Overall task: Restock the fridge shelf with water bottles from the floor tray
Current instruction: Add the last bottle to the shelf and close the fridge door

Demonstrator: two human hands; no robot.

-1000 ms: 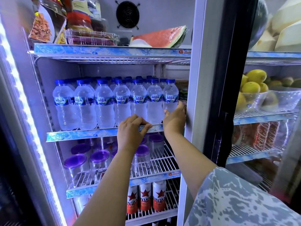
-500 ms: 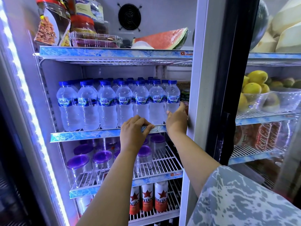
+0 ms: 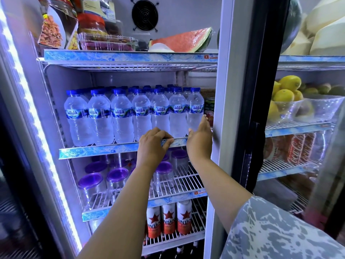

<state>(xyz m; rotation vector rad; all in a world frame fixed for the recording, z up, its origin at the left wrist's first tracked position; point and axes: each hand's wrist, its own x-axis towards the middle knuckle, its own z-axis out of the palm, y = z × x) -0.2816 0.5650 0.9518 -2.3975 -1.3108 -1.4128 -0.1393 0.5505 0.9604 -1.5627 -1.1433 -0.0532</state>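
- Water bottles [image 3: 141, 114] are filling the middle fridge shelf [image 3: 104, 149] in a front row of seven, with more blue caps showing in rows behind them, so I am judging the restocking as nearly or fully done.
- I am seeing no floor tray anywhere in view, so I cannot tell whether any bottles are left down there.
- My left hand [image 3: 153, 146] is resting on the front lip of that shelf, fingers curled loosely over the edge strip just below the bottles; it is gripping the strip at most and carrying no bottle.
- My right hand [image 3: 199, 139] is lying flat and open at the right end of the row, fingers stretched up against the side of the last bottle [image 3: 195, 111], pressing on it, not wrapping it.
- I am reading this as squaring up the row, nudging the end bottle in line against the small can [image 3: 209, 109] beside it.
- Below the shelf, purple-lidded jars [image 3: 117, 176] are standing on the next rack, apart from my job.
- What is remaining, by my guess, is pulling both hands out and closing the door.
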